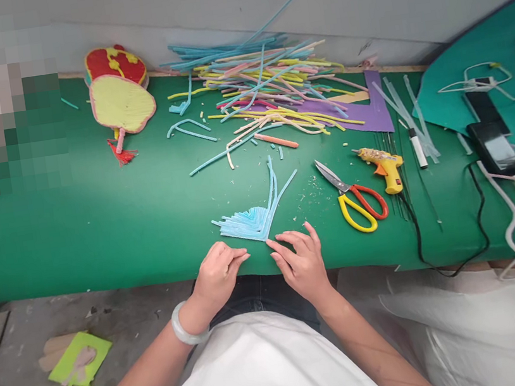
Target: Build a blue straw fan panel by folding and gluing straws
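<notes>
A light blue fan-shaped piece (pixel 249 218) made of glued strips lies on the green table (pixel 98 221) near its front edge, with two long strips rising from it. My left hand (pixel 218 274) rests just below its left corner, fingers curled together and pointing right, holding nothing that I can see. My right hand (pixel 299 260) lies beside the piece's lower right tip with fingers spread, the forefinger touching or almost touching the tip.
Yellow-and-red scissors (pixel 354 195) and a yellow glue gun (pixel 383 166) lie to the right. A heap of coloured strips (pixel 266 83) and purple paper (pixel 377 109) sit at the back, two finished fans (pixel 122 100) back left. Phones (pixel 494 143), cables and another person's lap are at the right.
</notes>
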A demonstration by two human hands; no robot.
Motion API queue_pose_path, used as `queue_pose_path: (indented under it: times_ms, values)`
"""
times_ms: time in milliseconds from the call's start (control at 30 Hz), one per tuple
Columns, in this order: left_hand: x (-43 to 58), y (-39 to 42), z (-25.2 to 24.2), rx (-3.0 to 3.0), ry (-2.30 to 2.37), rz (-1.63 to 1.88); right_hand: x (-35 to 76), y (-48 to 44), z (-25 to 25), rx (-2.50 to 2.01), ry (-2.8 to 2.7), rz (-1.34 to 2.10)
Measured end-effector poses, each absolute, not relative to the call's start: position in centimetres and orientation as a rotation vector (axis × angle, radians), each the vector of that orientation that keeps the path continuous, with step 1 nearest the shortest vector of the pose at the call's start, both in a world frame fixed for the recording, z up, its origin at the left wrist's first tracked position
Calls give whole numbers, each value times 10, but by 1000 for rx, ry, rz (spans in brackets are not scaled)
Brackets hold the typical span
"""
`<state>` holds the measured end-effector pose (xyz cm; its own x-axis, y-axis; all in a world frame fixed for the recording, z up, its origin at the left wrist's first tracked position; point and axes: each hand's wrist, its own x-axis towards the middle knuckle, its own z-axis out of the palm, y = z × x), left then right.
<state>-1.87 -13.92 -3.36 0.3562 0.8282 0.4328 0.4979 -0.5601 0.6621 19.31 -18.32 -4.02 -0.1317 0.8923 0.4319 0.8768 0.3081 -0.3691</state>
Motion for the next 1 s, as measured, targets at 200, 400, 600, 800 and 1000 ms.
queue_pose_path:
  times_ms: [200, 400, 600, 800, 1000]
  values:
    - [-21, -139, -34, 2219, 1173, 1032, 187, -182, -38, -1495, -2107, 114]
    - [-21, -135, -28, 2277, 1267, 1050, 186, -181, -37, -1415, -2036, 96]
    - [-5, -123, -21, 2544, 1374, 757, 197, -172, -38, -1576, -1932, -7]
    - [23, -121, -20, 2665, 1280, 371, 201, -166, -45, -1633, -1886, -21]
    - [30, -119, -22, 2678, 1299, 221, 200, -165, -47, -1649, -1884, -5]
